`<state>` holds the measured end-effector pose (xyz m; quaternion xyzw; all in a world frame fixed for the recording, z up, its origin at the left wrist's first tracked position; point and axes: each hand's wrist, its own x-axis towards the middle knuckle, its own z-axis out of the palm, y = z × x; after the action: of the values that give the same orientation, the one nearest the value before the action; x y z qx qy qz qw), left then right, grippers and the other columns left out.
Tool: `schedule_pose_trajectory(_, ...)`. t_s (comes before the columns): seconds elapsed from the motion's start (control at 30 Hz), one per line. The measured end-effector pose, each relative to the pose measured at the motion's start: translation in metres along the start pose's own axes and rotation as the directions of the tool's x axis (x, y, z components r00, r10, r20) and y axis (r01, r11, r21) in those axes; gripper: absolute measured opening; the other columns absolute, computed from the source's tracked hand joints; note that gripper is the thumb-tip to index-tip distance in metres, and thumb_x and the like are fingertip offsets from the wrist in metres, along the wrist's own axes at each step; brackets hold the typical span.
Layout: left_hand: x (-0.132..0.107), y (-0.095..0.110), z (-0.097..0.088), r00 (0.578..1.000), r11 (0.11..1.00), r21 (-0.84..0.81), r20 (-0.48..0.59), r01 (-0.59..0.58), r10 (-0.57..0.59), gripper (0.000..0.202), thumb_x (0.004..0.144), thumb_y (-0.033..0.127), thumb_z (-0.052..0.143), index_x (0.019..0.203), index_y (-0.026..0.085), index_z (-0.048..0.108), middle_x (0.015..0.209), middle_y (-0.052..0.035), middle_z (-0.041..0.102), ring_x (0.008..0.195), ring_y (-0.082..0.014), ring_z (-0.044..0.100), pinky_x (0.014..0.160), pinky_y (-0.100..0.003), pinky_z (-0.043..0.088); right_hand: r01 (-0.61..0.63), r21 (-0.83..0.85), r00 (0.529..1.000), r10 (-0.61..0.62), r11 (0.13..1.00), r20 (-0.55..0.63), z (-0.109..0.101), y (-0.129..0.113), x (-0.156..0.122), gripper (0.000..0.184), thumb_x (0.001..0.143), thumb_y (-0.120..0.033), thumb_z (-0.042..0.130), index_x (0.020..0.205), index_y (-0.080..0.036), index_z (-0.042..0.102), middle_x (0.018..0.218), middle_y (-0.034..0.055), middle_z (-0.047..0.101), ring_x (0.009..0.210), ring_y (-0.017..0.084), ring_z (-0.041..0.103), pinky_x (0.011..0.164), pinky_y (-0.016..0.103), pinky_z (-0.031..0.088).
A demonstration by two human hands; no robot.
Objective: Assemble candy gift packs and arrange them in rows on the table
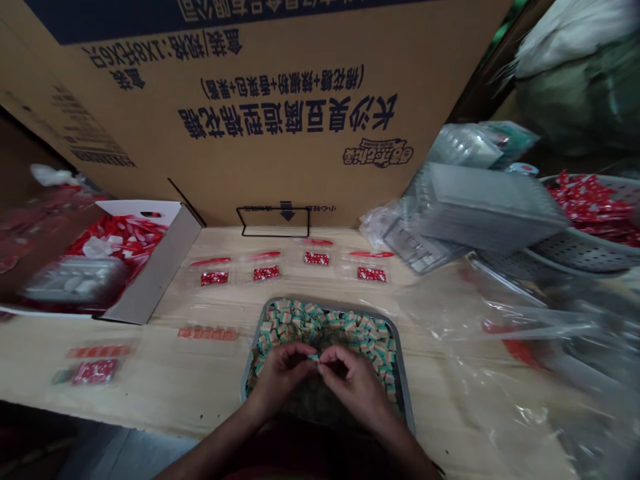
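Note:
A metal tray (pixel 404 383) filled with small green-and-orange layered candy pieces (pixel 370 332) lies in front of me. Over its middle, my left hand (pixel 280 375) and my right hand (pixel 354 385) meet fingertip to fingertip. Both are closed in a pinch on a small greenish candy piece (pixel 313 357), mostly covered by the fingers. Beyond the tray, several clear plastic trays each hold a red patterned packet (pixel 317 258) and a thin red item (pixel 371 254). To the left, another clear tray holds a row of orange-red pieces (pixel 207 333).
A large printed cardboard box (pixel 300 180) stands behind the table. At left, an open box (pixel 145 267) holds red and white items. Clear plastic trays (pixel 490 203) are stacked at right beside a basket (pixel 575 260) of red packets. Crumpled plastic film (pixel 480 340) covers the right side.

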<state>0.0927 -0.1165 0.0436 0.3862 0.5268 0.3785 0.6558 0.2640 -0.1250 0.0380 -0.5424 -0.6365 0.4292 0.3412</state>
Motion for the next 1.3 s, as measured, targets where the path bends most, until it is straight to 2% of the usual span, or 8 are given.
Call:
schedule_pose_trajectory(0.13,0.004,-0.004,-0.004,0.999,0.999,-0.042,-0.038,0.012,-0.013,0.042,0.052,0.048,0.084,0.077,0.017,0.07,0.068,0.0012,0.065,0.062,-0.0122,0.059,0.062,-0.026,0.052,0.084,-0.293,0.988,-0.119,0.952,-0.104,-0.022,0.008,-0.002,0.018,0.088,-0.024,0.046,0.081,-0.022,0.063,0.078,0.0027,0.065,0.074,0.018,0.061,0.067,0.028,0.046)
schedule_pose_trajectory(0.37,0.006,-0.006,-0.007,0.999,0.993,0.107,0.001,-0.047,0.047,0.026,0.058,0.037,0.081,0.076,0.02,0.074,0.068,0.0001,0.069,0.063,-0.0127,0.059,0.061,-0.023,0.047,0.231,-0.622,0.973,-0.161,0.749,0.167,-0.004,0.005,-0.007,0.014,0.084,-0.011,0.053,0.08,-0.021,0.062,0.085,0.0056,0.062,0.086,0.024,0.059,0.077,0.035,0.046)
schedule_pose_trajectory(0.43,0.005,-0.007,-0.007,0.998,0.989,0.133,0.001,-0.063,0.063,0.024,0.059,0.035,0.08,0.076,0.019,0.074,0.066,0.0002,0.069,0.062,-0.0123,0.059,0.06,-0.022,0.046,0.25,-0.586,0.968,-0.177,0.771,0.18,-0.003,0.004,-0.009,0.014,0.085,-0.01,0.052,0.077,-0.02,0.058,0.084,0.0051,0.061,0.084,0.023,0.058,0.075,0.035,0.046)
schedule_pose_trajectory(0.57,0.003,-0.008,-0.006,0.996,0.984,0.159,0.045,-0.081,0.075,0.023,0.061,0.035,0.078,0.075,0.018,0.072,0.068,-0.0007,0.068,0.064,-0.0128,0.059,0.062,-0.022,0.046,0.269,-0.261,0.959,-0.234,0.927,0.159,-0.012,-0.002,-0.012,0.013,0.091,-0.014,0.045,0.088,-0.021,0.055,0.085,0.0016,0.06,0.081,0.016,0.058,0.072,0.026,0.046)
schedule_pose_trajectory(0.67,0.001,-0.007,-0.003,0.994,0.984,0.159,0.091,-0.079,0.065,0.022,0.062,0.034,0.076,0.074,0.017,0.07,0.069,-0.0013,0.068,0.066,-0.0133,0.06,0.065,-0.023,0.046,0.302,-0.147,0.946,-0.278,0.942,0.166,-0.012,-0.008,-0.01,0.016,0.093,-0.015,0.043,0.091,-0.022,0.057,0.087,0.0012,0.06,0.082,0.014,0.058,0.073,0.024,0.046)
schedule_pose_trajectory(0.87,-0.003,-0.003,-0.004,0.986,0.993,0.104,0.161,-0.052,0.035,0.028,0.06,0.036,0.079,0.078,0.017,0.071,0.074,-0.0021,0.07,0.069,-0.0139,0.061,0.069,-0.025,0.048,0.266,-0.177,0.962,-0.249,0.948,0.114,0.002,-0.005,-0.009,0.017,0.092,-0.016,0.044,0.088,-0.021,0.06,0.084,0.0025,0.062,0.08,0.016,0.06,0.071,0.025,0.047)
schedule_pose_trajectory(1.03,-0.004,-0.003,-0.006,0.997,0.992,0.127,0.081,-0.006,-0.004,0.031,0.057,0.039,0.081,0.074,0.016,0.07,0.069,-0.0011,0.067,0.064,-0.0124,0.058,0.063,-0.023,0.046,0.167,-0.245,0.982,-0.184,0.955,-0.05,-0.009,0.011,-0.003,0.018,0.092,-0.02,0.043,0.088,-0.021,0.061,0.083,0.0028,0.062,0.079,0.017,0.06,0.07,0.028,0.047)
schedule_pose_trajectory(1.3,0.004,-0.007,-0.012,0.997,0.99,0.126,0.051,-0.057,0.051,0.027,0.057,0.035,0.081,0.072,0.016,0.068,0.065,0.001,0.063,0.062,-0.0107,0.054,0.062,-0.022,0.042,0.183,-0.561,0.983,-0.133,0.807,0.13,-0.003,0.002,0.019,0.019,0.081,-0.004,0.049,0.085,-0.019,0.06,0.09,0.0057,0.06,0.088,0.022,0.057,0.079,0.035,0.047)
